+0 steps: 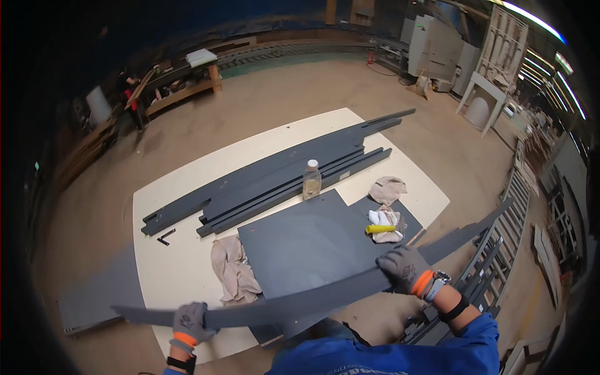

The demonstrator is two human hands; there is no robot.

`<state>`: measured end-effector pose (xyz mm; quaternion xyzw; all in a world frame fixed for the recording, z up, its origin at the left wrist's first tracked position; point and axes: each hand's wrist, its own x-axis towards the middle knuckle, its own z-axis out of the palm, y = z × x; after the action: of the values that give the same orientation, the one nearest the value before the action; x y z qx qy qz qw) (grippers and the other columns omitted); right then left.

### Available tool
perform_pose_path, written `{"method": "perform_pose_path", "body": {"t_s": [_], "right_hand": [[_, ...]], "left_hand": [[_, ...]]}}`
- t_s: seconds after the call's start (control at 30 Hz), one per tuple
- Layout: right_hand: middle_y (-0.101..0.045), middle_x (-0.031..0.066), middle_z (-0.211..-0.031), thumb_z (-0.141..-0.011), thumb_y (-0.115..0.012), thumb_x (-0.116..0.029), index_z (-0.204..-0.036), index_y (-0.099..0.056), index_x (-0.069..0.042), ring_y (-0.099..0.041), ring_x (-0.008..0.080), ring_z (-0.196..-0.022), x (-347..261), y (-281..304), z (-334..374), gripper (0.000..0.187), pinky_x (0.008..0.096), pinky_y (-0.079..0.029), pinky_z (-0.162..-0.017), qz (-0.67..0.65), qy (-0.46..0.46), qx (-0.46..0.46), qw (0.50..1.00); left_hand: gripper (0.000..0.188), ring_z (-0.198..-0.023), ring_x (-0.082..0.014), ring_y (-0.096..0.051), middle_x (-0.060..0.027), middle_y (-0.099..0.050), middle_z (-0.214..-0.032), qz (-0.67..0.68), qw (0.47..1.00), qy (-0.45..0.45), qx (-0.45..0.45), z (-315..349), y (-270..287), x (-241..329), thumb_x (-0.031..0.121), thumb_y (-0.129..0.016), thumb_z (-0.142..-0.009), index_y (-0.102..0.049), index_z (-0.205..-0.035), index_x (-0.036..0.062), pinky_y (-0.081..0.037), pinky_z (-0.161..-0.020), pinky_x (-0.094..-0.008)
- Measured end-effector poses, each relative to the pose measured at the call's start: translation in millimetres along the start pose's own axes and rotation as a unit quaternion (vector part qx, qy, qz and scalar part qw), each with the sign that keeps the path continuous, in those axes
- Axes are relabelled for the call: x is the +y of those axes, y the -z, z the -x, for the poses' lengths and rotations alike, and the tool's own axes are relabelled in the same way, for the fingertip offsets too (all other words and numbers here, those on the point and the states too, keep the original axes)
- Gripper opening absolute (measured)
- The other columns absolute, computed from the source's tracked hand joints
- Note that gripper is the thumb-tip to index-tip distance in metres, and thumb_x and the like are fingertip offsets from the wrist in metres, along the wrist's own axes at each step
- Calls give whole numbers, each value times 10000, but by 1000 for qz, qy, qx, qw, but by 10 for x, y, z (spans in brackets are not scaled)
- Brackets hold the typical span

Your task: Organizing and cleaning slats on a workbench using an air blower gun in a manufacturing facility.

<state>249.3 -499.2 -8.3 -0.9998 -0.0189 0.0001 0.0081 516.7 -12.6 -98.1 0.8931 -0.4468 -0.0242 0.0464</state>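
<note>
A long dark grey board spans the near side of the pale table, held between my two gloved hands. My left hand is closed round it toward its left end. Farther right, my right hand grips its top edge. Beneath and beyond the board lies a wide dark grey panel. A crumpled beige cloth rests at the panel's left edge. To the right, a yellow tool or handle lies on a white rag, beside another beige cloth.
Long dark boards lie stacked across the far half of the table. A clear bottle with a white cap stands by them, near a small black angled piece. A roller conveyor carries boards at right. Someone stands at a far-left workbench.
</note>
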Motion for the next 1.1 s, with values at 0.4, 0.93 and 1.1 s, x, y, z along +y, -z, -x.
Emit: {"method": "perform_pose_path", "body": {"t_s": [0.4, 0.93, 1.1], "right_hand": [[-604, 71, -998, -496, -824, -384, -1103, -540, -147, -564, 278, -948, 1713, 1041, -2191, 711, 405, -416, -889, 127, 49, 254, 958], [-571, 36, -1168, -592, -794, -409, -1170, -515, -195, -491, 223, -1165, 3838, -621, -5480, 676, 460, -264, -1065, 146, -119, 84, 979], [-569, 40, -1158, -608, -779, -374, -1154, -515, -200, -488, 228, -1166, 4086, -1094, -5968, 630, 491, -246, -1072, 115, -95, 60, 987]], "left_hand": [[687, -968, -356, -534, -161, -570, -1045, -129, 968, 3, 213, -1844, 1927, -342, 260, -774, -549, -520, -1146, 35, -430, -867, -423], [653, -1097, -279, -526, -112, -582, -1100, -106, 970, 219, -7, -5400, 422, -1212, 450, -736, -638, -517, -1143, 99, -321, -1013, -390], [743, -1153, -245, -496, -88, -567, -1138, -92, 961, 254, -53, -5856, -152, -1483, 474, -739, -631, -481, -1233, 122, -257, -1066, -427]]}}
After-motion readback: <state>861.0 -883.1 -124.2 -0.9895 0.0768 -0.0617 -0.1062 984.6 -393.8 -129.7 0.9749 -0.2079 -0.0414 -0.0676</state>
